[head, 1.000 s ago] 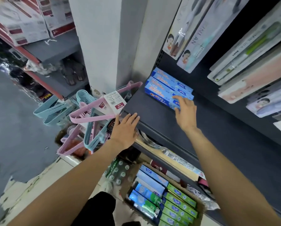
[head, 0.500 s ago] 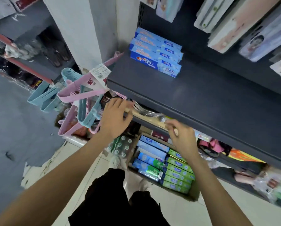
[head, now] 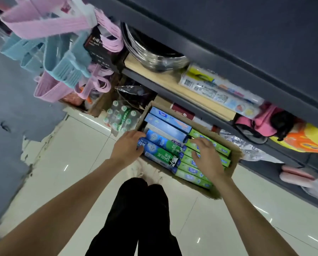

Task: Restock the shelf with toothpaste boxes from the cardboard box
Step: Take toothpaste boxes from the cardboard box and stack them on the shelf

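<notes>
Two hands reach into the cardboard box (head: 236,154) on the floor (head: 77,154). Our left hand (head: 128,146) grips the left end of the nearest blue-green toothpaste box (head: 161,156); our right hand (head: 206,157) rests on the green toothpaste boxes (head: 189,168) with fingers spread, gripping nothing. We count about five green boxes at right and about five bluish ones at left. One dark shelf (head: 246,34) sits above.

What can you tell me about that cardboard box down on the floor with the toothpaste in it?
The cardboard box is brown, open-topped and looks worn at its edges. It sits on the pale tiled floor by the bottom shelves. Inside, toothpaste boxes lie flat in rows: blue ones at the far left, blue-and-green ones nearer, green ones on the right. The left hand reaches its left end; the right hand rests over the green rows.
</notes>
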`<state>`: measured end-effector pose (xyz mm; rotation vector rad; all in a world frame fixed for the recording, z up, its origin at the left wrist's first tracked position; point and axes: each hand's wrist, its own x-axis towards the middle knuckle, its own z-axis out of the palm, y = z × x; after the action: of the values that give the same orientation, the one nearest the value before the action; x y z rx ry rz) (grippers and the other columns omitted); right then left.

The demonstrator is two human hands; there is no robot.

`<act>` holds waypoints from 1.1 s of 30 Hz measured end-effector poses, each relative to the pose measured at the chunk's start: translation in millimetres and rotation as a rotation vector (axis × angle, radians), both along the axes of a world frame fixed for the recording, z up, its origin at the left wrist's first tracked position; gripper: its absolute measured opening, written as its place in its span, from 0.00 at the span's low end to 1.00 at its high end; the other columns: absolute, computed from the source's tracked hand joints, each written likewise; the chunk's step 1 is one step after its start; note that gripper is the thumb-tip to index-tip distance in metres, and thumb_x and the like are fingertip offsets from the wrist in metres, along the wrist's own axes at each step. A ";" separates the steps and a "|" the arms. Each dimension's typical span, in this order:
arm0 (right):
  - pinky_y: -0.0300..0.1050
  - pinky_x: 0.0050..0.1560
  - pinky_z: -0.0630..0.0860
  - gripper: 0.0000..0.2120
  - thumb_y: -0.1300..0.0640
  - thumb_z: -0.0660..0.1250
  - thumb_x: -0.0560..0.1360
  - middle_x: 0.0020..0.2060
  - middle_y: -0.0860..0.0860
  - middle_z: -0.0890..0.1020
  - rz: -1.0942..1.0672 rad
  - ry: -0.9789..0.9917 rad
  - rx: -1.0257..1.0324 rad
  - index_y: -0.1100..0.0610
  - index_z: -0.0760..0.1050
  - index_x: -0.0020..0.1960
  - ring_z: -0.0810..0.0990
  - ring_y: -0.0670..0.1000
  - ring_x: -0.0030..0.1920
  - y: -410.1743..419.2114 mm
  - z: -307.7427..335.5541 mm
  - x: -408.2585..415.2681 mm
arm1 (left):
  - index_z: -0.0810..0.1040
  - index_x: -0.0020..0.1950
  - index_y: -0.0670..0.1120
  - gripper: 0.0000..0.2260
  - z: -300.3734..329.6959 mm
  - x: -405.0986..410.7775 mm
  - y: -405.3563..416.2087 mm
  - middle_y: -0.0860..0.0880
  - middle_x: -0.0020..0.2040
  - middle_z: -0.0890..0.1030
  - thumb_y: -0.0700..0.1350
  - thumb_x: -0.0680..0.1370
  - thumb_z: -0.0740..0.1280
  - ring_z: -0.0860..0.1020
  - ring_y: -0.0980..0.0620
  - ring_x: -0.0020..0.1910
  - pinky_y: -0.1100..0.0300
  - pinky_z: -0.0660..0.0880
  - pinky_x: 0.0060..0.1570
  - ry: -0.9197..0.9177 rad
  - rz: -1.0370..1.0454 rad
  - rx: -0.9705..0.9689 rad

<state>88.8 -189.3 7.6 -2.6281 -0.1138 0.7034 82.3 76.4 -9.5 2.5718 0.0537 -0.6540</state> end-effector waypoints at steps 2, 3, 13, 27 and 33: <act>0.51 0.64 0.69 0.19 0.60 0.62 0.78 0.65 0.54 0.71 0.035 0.004 -0.007 0.57 0.70 0.68 0.69 0.56 0.66 10.3 -41.4 16.8 | 0.71 0.67 0.48 0.19 -29.1 10.4 -12.6 0.49 0.65 0.73 0.43 0.76 0.65 0.67 0.47 0.66 0.54 0.65 0.65 -0.047 -0.107 0.046; 0.51 0.66 0.67 0.20 0.60 0.61 0.78 0.67 0.54 0.69 0.043 0.007 -0.014 0.57 0.69 0.69 0.68 0.56 0.67 16.5 -62.4 26.2 | 0.71 0.68 0.48 0.20 -44.6 17.0 -18.4 0.49 0.66 0.72 0.44 0.76 0.65 0.66 0.47 0.67 0.53 0.63 0.67 -0.073 -0.156 0.063; 0.48 0.46 0.77 0.26 0.60 0.74 0.68 0.50 0.63 0.78 0.117 -0.243 -0.428 0.65 0.73 0.64 0.78 0.61 0.47 57.7 -197.1 66.6 | 0.64 0.73 0.45 0.24 -163.7 69.1 -41.2 0.46 0.71 0.66 0.47 0.77 0.62 0.65 0.45 0.69 0.51 0.57 0.70 -0.180 -0.513 0.282; 0.46 0.35 0.72 0.14 0.53 0.59 0.76 0.38 0.57 0.81 -0.217 -0.359 -0.228 0.62 0.76 0.53 0.80 0.59 0.35 8.3 -99.4 14.9 | 0.76 0.60 0.44 0.21 -162.4 88.8 -43.7 0.44 0.55 0.78 0.45 0.68 0.74 0.76 0.43 0.54 0.53 0.66 0.55 -0.541 -0.719 0.223; 0.46 0.42 0.71 0.08 0.56 0.60 0.79 0.46 0.52 0.79 -0.987 0.208 0.397 0.44 0.75 0.50 0.76 0.50 0.40 -30.7 -71.2 -23.0 | 0.60 0.74 0.46 0.28 -176.2 110.3 -71.4 0.46 0.71 0.65 0.49 0.77 0.66 0.63 0.45 0.70 0.51 0.61 0.69 -0.012 -0.817 0.257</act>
<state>65.8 -220.1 -63.7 -1.8641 0.9298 0.4994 192.6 5.0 -185.7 2.7966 -1.0194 -0.9536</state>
